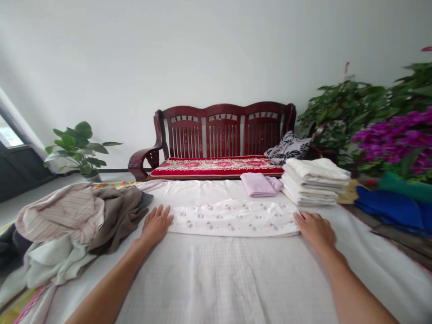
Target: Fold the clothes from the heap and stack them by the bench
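Observation:
A white cloth with a small printed pattern [232,219] lies in a long folded strip across the white sheet [216,270]. Its kind of garment I cannot make out. At the strip's left end rests my left hand [157,225], open, fingers stretched out and touching the edge. My right hand [316,230] lies at the opposite end, thumb and fingers apart against the corner. Behind the strip sits a folded lilac cloth [258,185]. Beside that rises a stack of folded white cloths [312,182].
A loose heap of clothes [74,216] lies to the left. Blue cloth [394,209] is at the right edge. Beyond stands a wooden bench [222,128] with a red patterned cover and a cushion [288,147]. Potted plants [84,146] and purple flowers [398,139] flank it.

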{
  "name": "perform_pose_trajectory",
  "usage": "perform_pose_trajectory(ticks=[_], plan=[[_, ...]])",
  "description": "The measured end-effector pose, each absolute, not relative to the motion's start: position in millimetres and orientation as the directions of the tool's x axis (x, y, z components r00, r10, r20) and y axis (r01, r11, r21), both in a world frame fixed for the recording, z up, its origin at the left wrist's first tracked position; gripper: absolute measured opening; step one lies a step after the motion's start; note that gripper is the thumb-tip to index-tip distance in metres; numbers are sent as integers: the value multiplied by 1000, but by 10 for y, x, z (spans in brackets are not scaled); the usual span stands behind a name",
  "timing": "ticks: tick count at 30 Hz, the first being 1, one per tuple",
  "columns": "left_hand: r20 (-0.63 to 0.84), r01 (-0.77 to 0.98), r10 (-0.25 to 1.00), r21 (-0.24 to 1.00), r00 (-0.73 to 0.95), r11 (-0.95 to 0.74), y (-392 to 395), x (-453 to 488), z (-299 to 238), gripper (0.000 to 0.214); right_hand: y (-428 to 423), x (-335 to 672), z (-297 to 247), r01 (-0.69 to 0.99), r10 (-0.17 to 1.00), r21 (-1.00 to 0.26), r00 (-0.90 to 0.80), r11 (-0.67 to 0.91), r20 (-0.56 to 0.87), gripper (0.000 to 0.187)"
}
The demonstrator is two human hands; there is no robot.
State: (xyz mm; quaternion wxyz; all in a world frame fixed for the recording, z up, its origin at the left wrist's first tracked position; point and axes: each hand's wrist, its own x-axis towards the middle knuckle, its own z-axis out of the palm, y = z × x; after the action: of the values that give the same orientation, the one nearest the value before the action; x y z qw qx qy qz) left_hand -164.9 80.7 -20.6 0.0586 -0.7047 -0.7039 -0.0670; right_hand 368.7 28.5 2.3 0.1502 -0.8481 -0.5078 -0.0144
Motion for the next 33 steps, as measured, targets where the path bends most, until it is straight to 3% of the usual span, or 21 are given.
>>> perform_pose_trajectory(ticks=[2,4,8,14,18,22,26,29,33], plan=[[167,1000,986,1,-17,17,811,-1655,-234,50,301,3650,11,886,870,-160,460,-435,180,47],[170,999,985,-13,-31,34,820,-1662,-243,51,314,3616,13,894,878,-164,442,-416,183,45],[172,998,983,21,-63,60,844,-1683,-220,52,341,3585,28,864,866,-286,471,-414,170,45],[171,959,949,154,-264,239,921,-1749,-84,60,377,3618,4,763,829,-509,537,-399,155,52],[65,924,936,199,-345,327,1028,-1841,-27,63,374,3667,-27,728,828,-578,540,-369,152,52],[-3,896,948,326,-317,301,1112,-1962,-1,51,383,3709,-57,729,830,-603,524,-323,189,54],[103,842,943,489,-317,230,1079,-2014,54,43,460,3756,-88,730,773,-660,518,-177,365,53],[188,801,907,557,-378,218,1001,-1994,93,43,531,3784,-138,768,723,-634,488,-90,488,51],[124,863,904,372,-410,341,857,-1909,93,52,529,3787,-192,880,773,-451,389,-150,501,43]])
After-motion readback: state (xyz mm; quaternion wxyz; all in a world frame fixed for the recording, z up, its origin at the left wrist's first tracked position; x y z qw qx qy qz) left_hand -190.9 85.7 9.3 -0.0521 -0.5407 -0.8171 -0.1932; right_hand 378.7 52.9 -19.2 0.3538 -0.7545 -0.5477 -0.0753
